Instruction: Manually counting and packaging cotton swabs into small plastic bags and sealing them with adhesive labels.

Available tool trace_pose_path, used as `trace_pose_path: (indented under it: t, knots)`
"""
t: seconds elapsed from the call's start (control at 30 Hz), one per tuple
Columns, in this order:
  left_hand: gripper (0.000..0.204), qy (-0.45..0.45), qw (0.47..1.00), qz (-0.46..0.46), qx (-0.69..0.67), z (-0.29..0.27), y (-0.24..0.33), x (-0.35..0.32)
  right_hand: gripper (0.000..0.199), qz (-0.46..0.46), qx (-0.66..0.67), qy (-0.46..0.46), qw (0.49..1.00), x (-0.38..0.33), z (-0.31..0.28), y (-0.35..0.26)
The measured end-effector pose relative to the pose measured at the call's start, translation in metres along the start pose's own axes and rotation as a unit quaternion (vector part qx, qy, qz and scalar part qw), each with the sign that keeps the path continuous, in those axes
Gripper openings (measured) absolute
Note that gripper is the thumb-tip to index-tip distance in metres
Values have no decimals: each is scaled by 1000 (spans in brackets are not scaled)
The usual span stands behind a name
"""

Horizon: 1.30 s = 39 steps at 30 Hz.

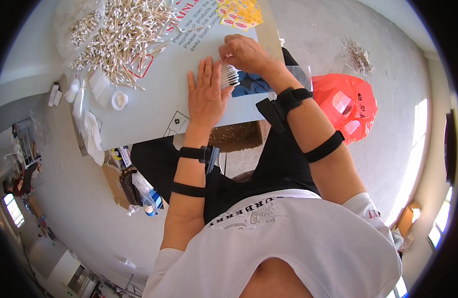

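Observation:
My left hand [206, 94] lies flat on the grey table [154, 107], fingers stretched out. Its thumb side rests against a neat row of cotton swabs [230, 78]. At the far end of that row is my right hand [243, 52], fingers curled into a pinch; whatever they hold is hidden. Partly under the right wrist, a clear plastic piece with a dark blue print [254, 84] lies beside the row. A large loose heap of cotton swabs [127, 37] covers the far left of the table, partly in a clear plastic bag [80, 25].
Yellow-and-red labels [241, 14] lie at the far table edge. A small white cup [119, 101] stands at the left. Right of the table hangs or stands a red plastic bag [345, 104]. A brown box [236, 136] with loose swabs is below the near edge.

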State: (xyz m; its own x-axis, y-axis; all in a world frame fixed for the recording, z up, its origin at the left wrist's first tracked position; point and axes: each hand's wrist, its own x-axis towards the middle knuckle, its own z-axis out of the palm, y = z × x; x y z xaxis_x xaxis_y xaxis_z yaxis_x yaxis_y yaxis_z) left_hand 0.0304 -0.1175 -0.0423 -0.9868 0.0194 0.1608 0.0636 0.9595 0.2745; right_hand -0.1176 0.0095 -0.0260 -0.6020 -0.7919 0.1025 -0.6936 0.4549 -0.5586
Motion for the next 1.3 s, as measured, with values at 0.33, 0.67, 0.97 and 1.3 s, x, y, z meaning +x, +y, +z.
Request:
trace_pose_path:
  t: [0.33, 0.67, 0.97, 1.3]
  knots:
    - [48, 250, 855, -133, -434, 18, -2, 27, 24, 33, 165, 240, 956, -21, 32, -19]
    - [49, 259, 797, -147, -526, 17, 6, 31, 27, 79, 337, 249, 905, -20, 35, -26]
    - [49, 262, 770, -145, -564, 18, 19, 28, 25, 135, 335, 380, 851, -54, 67, -59]
    - [61, 223, 760, -132, -595, 6, 12, 3, 28, 171, 473, 379, 777, -55, 68, -50]
